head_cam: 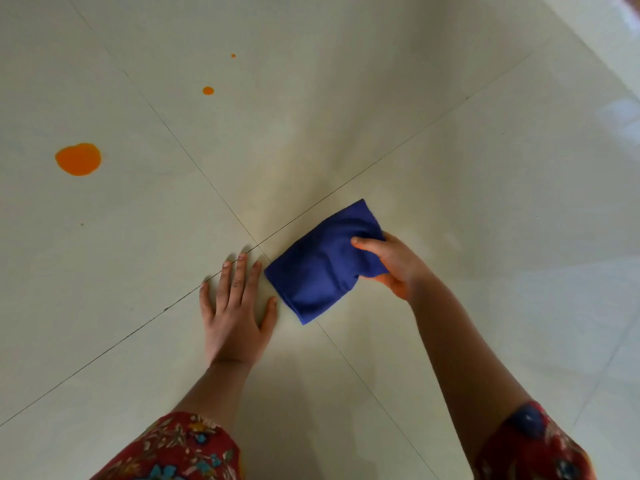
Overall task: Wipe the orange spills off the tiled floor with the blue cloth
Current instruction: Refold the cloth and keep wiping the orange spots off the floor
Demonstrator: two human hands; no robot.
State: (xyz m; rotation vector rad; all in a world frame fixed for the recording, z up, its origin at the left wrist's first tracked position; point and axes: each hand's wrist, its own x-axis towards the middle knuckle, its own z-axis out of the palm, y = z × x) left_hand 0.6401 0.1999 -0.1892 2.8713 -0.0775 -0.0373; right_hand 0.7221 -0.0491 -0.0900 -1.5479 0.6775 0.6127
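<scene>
The left hand (235, 317) lies palm down on the floor (346, 98), fingers straight and spread, thumb splayed out to the right, with its bare forearm running straight back toward the camera. The right hand (393, 266) grips one end of the blue cloth (311, 268), thumb on top and fingers curled underneath, and its bare forearm slants in from the lower right. The two hands are near each other but apart.

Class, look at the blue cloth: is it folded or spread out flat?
Folded: the blue cloth forms a compact, thick rectangle, gripped by the right hand.
</scene>
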